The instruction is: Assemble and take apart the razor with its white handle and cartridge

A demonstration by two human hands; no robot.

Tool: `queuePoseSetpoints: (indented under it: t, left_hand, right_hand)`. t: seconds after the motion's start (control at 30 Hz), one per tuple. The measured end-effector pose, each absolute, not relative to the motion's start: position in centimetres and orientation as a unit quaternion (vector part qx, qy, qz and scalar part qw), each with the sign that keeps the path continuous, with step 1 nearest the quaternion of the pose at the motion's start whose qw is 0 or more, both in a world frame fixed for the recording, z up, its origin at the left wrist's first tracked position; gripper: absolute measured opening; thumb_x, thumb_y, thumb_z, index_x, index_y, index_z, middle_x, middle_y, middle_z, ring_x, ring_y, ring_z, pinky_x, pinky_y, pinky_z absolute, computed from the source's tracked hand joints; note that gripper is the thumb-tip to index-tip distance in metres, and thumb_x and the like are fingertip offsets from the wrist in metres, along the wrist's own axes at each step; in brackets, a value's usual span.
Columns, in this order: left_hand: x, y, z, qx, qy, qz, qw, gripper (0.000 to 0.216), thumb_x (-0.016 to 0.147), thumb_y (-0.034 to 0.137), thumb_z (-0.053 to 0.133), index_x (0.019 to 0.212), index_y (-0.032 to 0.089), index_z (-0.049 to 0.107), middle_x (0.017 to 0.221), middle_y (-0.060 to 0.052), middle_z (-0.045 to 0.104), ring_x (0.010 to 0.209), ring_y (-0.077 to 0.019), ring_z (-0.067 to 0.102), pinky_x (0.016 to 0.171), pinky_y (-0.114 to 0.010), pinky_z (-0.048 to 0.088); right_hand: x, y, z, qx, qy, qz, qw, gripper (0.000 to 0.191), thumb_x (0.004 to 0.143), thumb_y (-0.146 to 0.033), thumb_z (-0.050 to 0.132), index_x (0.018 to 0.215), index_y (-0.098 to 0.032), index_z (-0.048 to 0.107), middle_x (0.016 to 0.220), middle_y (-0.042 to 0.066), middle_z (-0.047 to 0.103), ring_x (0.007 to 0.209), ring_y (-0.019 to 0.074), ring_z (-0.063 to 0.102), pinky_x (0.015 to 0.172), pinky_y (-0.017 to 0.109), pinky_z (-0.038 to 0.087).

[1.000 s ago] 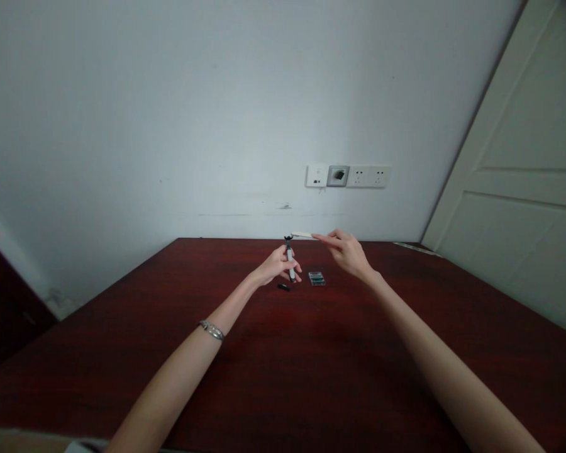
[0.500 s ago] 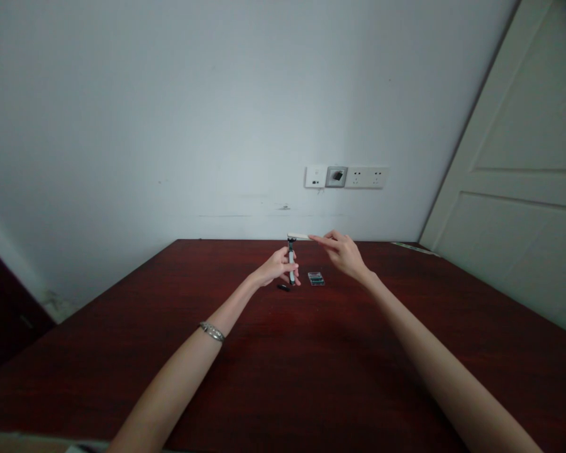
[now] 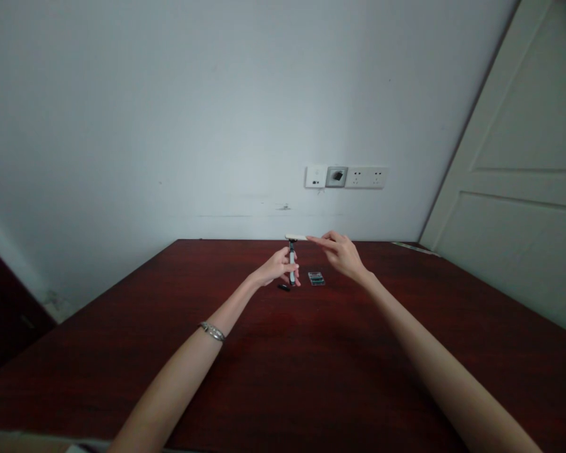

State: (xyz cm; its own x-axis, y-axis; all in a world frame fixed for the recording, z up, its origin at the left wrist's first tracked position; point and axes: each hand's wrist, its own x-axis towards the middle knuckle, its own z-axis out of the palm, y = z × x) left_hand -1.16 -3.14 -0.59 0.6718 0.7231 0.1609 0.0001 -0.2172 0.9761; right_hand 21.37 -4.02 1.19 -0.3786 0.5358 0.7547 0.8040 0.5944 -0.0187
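My left hand (image 3: 276, 267) is closed round a slim white and black handle (image 3: 291, 267) that it holds upright above the dark red table (image 3: 283, 365). My right hand (image 3: 340, 253) pinches a thin pale flat piece (image 3: 296, 237) and holds it level, right at the top end of the handle. Both hands are far out near the table's back edge. A small black piece (image 3: 283, 287) lies on the table just under my left hand. A small clear case with dark contents (image 3: 316, 278) lies between my two hands.
A white wall stands straight behind the table, with a row of sockets (image 3: 346, 177). A pale door (image 3: 523, 189) is at the right. A dark piece of furniture (image 3: 4, 314) stands at the left. A thin pale strip (image 3: 415, 248) lies at the table's far right edge.
My right hand has brought the pale flat piece a little to the left, onto the top of the handle. My left hand has turned the handle more upright.
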Motion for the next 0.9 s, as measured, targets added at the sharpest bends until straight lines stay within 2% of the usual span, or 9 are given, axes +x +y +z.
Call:
queuePoseSetpoints:
  t: [0.3, 0.63, 0.9]
  left_hand:
    - [-1.3, -3.2, -0.2, 0.712, 0.255, 0.325, 0.568, 0.030, 0.077, 0.025, 0.059, 0.092, 0.018, 0.034, 0.066, 0.001, 0.058, 0.056, -0.0174, 0.065, 0.050, -0.027, 0.052]
    - [-1.1, -3.1, -0.5, 0.717, 0.253, 0.320, 0.565, 0.028, 0.076, 0.021, 0.057, 0.092, 0.018, 0.034, 0.066, 0.001, 0.057, 0.055, -0.0168, 0.065, 0.049, -0.024, 0.050]
    - [-1.7, -2.9, -0.9, 0.717, 0.272, 0.326, 0.553, 0.033, 0.075, 0.028, 0.061, 0.091, 0.019, 0.033, 0.068, 0.001, 0.058, 0.056, -0.0171, 0.065, 0.049, -0.024, 0.051]
  right_hand:
    - [21.8, -3.8, 0.9, -0.420, -0.805, -0.168, 0.383, 0.041, 0.089, -0.018, 0.041, 0.124, -0.036, 0.052, 0.086, 0.004, 0.058, 0.074, 0.0155, 0.051, 0.070, 0.029, 0.039]
    - [21.5, -3.7, 0.8, -0.413, -0.812, -0.167, 0.377, 0.041, 0.089, -0.017, 0.040, 0.124, -0.035, 0.053, 0.086, 0.004, 0.058, 0.074, 0.0155, 0.052, 0.069, 0.028, 0.039]
    - [22.6, -3.5, 0.4, -0.440, -0.793, -0.171, 0.385, 0.040, 0.087, -0.016, 0.042, 0.120, -0.034, 0.057, 0.085, 0.004, 0.059, 0.074, 0.0154, 0.052, 0.068, 0.027, 0.040]
